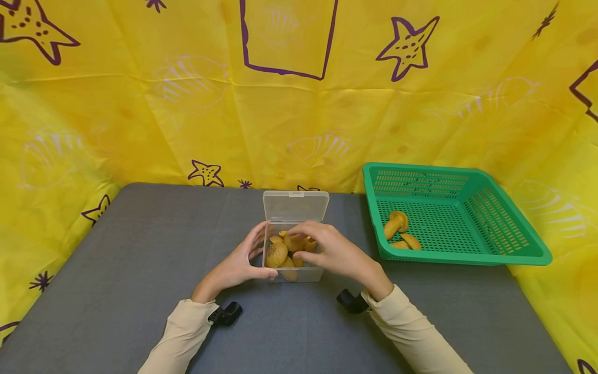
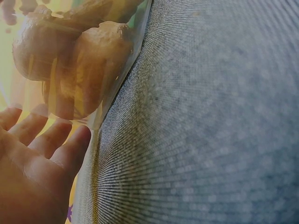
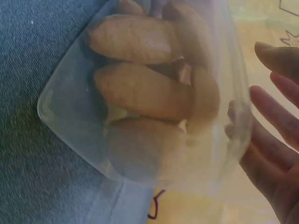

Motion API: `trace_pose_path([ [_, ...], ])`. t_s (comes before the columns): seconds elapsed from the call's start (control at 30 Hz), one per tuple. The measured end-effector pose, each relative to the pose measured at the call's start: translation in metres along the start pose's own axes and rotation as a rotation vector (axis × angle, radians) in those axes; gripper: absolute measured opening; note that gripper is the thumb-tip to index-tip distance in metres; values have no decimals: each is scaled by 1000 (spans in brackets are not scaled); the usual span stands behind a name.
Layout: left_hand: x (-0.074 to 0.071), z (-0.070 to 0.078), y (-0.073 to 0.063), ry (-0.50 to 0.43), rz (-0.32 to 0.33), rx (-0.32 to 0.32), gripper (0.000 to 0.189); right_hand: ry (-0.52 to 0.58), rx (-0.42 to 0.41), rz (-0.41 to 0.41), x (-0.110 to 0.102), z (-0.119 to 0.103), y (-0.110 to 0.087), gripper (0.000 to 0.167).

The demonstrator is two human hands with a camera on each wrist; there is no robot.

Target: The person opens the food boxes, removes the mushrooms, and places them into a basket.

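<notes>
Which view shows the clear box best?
The head view: it fits the clear box and its raised lid in frame. The left wrist view catches just a cropped part; the right wrist view, a larger, hazy portion with mushrooms showing through.

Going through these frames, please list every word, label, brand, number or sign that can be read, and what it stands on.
None: no readable text in any view.
Clear plastic box with raised lid: no lettering visible.
Green perforated plastic basket: no lettering visible.
Yellow printed cloth: drawings only, no words.
Black wrist-worn devices: too small to tell.
</notes>
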State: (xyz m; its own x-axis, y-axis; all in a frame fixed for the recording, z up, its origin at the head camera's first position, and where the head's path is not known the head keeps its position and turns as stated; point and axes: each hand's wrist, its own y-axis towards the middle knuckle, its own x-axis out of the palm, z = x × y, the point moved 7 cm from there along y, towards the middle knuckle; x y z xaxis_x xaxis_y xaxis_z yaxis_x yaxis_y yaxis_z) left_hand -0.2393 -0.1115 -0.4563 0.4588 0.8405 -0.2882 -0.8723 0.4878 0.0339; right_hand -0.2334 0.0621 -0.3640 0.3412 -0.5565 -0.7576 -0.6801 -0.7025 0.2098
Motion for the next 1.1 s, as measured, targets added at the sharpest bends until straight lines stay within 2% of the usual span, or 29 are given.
trace_pose_path([
  [0.23,0,1,0,-5,-5,10,108,-38,16,-44,11,-1,5,43],
  [0.43,-1,1,-1,-10,-3,20,108,-123,-34,-48,17,-7,11,46],
  [0.67,-1,2,-1,-26,-9,30,109,-148,-80,-56,25,-9,18,46],
  [0.9,0,2,-1,-35,-13,36,109,-175,-129,-79,32,-8,25,39],
  [1.1,0,2,0,-34,-13,33,109,-234,-136,-95,37,-7,29,37],
])
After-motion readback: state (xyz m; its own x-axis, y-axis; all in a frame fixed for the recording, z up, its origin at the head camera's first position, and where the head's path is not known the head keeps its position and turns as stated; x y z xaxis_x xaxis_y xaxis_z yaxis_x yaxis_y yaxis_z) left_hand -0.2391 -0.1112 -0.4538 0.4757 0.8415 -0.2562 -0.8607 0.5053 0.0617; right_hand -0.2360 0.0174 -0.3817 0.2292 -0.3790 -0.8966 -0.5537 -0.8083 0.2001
